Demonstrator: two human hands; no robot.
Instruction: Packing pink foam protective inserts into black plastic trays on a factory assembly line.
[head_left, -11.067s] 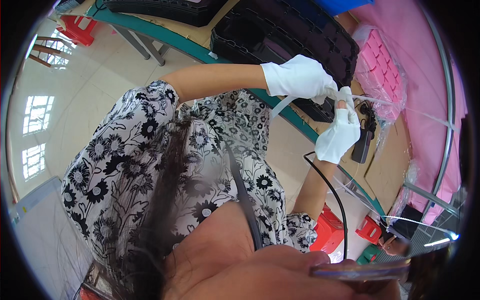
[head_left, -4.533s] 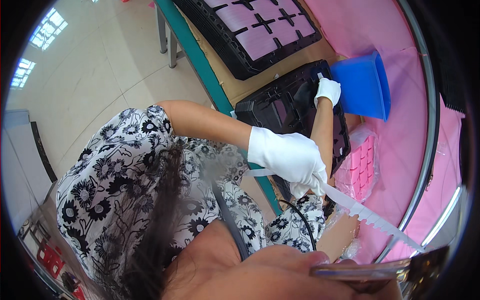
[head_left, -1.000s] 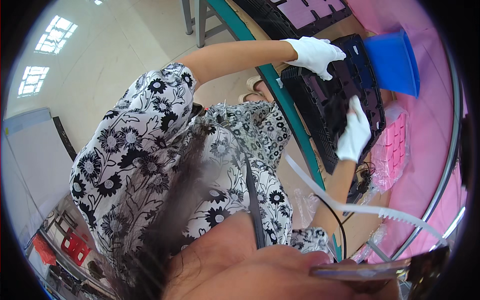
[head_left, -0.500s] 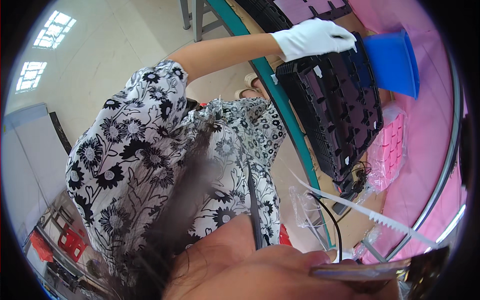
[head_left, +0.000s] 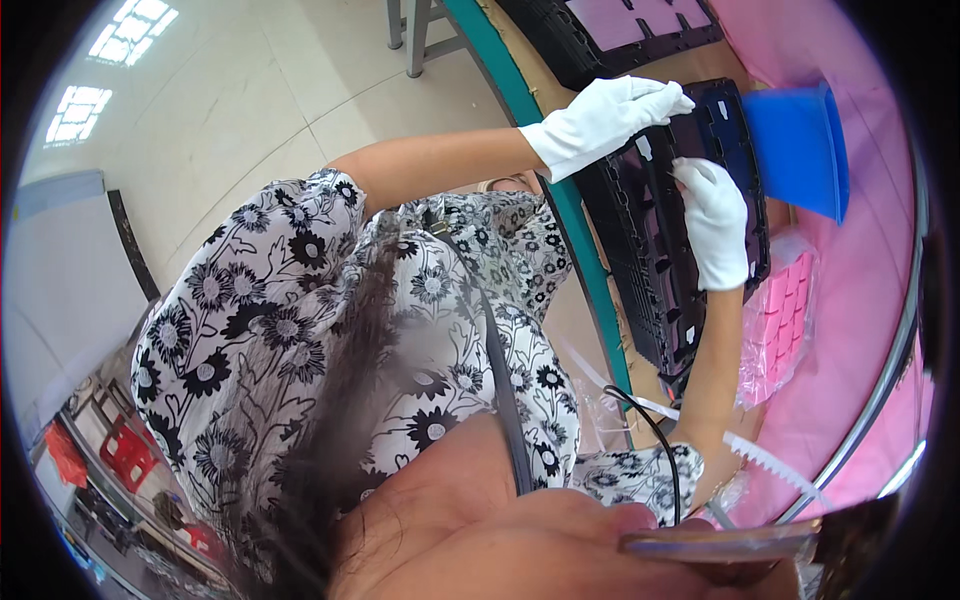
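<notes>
A black plastic tray stack (head_left: 640, 265) with notched edges and dark glossy panels lies on the table. My left hand (head_left: 620, 115), in a white glove, reaches over its far-left end, fingers stretched out along the top. My right hand (head_left: 715, 220), also gloved in white, hovers over or touches the tray's middle. Its thumb and fingertips are pinched together near a small white tab (head_left: 643, 149); whatever sits between them is too small to make out. Another white tab (head_left: 690, 335) shows nearer the tray's lower end.
Beside the tray stands a blue bin (head_left: 800, 150). Below it are pink foam blocks (head_left: 785, 310) in clear plastic. A second black tray (head_left: 560, 45) with a pink-purple panel lies further left. The table has a green edge (head_left: 560, 190). A black cable (head_left: 665, 440) hangs near my right arm.
My right hand has come into view from below and reached the tray. My left hand has shifted back slightly along the tray's end, its fingers now straighter.
</notes>
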